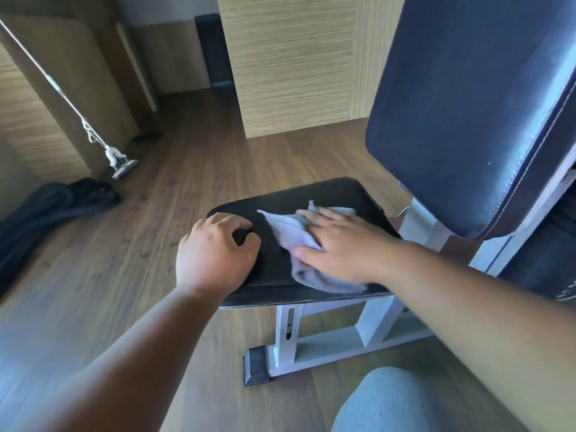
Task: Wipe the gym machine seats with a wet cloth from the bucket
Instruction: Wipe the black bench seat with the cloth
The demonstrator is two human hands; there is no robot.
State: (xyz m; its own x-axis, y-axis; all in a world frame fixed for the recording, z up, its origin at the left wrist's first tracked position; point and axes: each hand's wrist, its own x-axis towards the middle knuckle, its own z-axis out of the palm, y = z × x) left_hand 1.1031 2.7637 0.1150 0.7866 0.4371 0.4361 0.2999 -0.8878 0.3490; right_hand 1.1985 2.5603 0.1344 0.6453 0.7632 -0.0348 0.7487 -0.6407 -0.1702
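The cloth (293, 233) lies spread and rumpled on the black padded seat (280, 194) of the gym machine, toward the side of the seat nearest the backrest. It looks thin, limp and light, with one pointed corner sticking out toward the middle of the seat and a loose fold trailing over the seat's near edge. Being soft and probably damp, it should drag well under a flat palm but bunch up if pushed only by the fingertips; the middle of the cloth is the best place to press, gathering the stray corner under the palm.

The right hand (339, 244) lies flat on the cloth with fingers straight and together, pressing it to the seat. The left hand (215, 251) sits on the seat's far-from-backrest corner, fingers curled over the padding and steadying it; it is just beside the cloth, not touching it.

The dark backrest (461, 113) rises steeply beyond the seat, on a white metal frame (327, 344) standing on the wooden floor (93, 275). No bucket is in view.
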